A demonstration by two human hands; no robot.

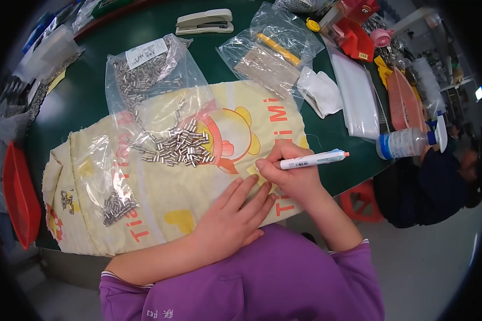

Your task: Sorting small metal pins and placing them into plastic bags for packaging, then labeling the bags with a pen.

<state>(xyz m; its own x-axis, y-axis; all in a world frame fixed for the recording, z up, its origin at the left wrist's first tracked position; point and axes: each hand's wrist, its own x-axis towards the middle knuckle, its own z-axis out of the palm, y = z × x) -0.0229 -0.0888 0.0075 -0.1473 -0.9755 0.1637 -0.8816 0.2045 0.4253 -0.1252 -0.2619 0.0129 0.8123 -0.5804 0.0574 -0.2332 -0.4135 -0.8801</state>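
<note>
My right hand is closed around a white pen that points away to the right; its writing tip is hidden by the fingers. My left hand lies flat with its fingers stretched toward the right one. Under the fingertips of both shows a small pale yellow slip, mostly covered. Beneath them a yellow printed cloth covers the table. Left of the hands is a loose pile of short silver metal pins, at the mouth of a clear plastic bag holding more. A smaller clear bag has pins in its bottom corner.
Across the green table are a stapler, a bag with a yellow cutter, a white cloth and flat clear bags. A pump bottle stands right. A red tray is left; a person sits at right.
</note>
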